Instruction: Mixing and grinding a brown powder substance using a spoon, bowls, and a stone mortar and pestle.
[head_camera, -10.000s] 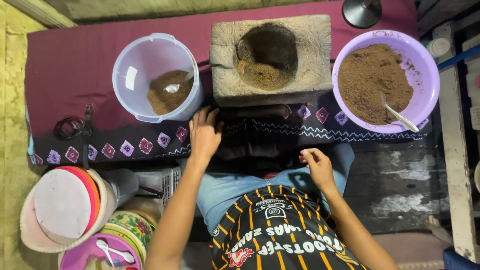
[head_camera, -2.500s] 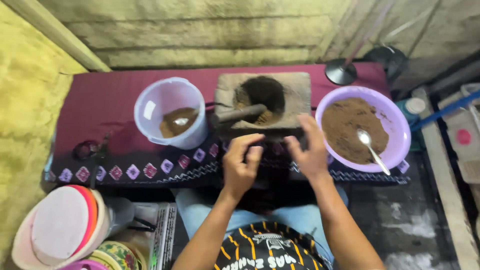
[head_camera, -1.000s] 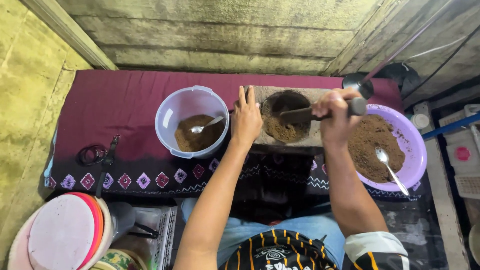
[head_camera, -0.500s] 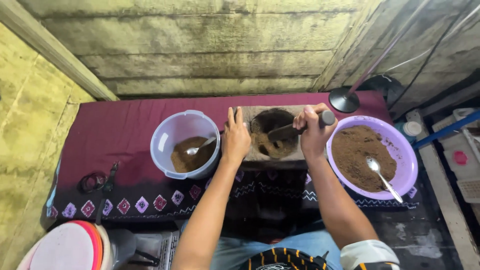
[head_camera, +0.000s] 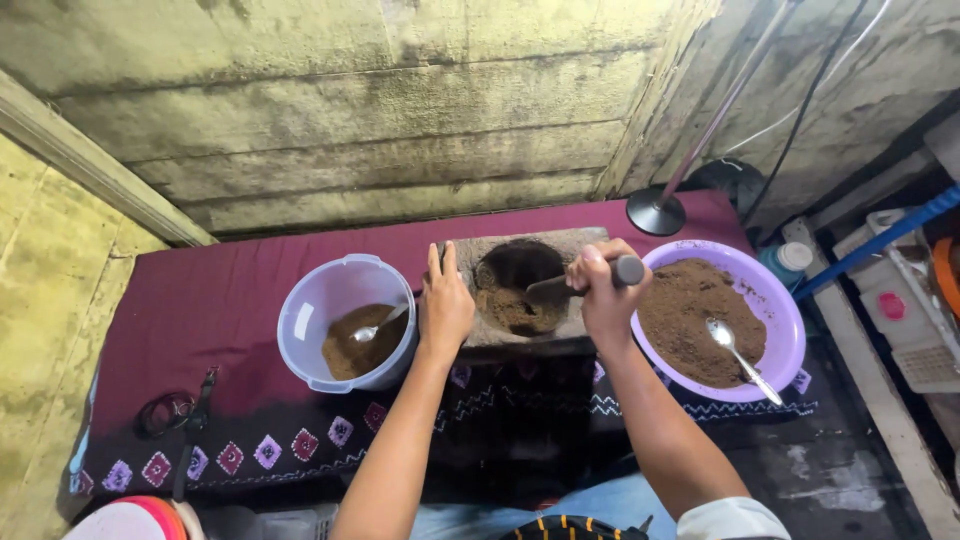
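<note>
place: rough home work corner, floor level | signs: stained concrete wall (head_camera: 400, 110) | patterned maroon cloth (head_camera: 200, 330) on floor | stone mortar (head_camera: 520, 290) | plastic bowls of brown powder (head_camera: 700, 320)

A single head-worn camera looks steeply down and forward from above the person's own arms, facing a stained concrete wall (head_camera: 400, 130). It sits fairly near, taking in the maroon cloth (head_camera: 190, 300) spread below, both forearms reaching away from the lens, and floor clutter at the right edge.
</note>
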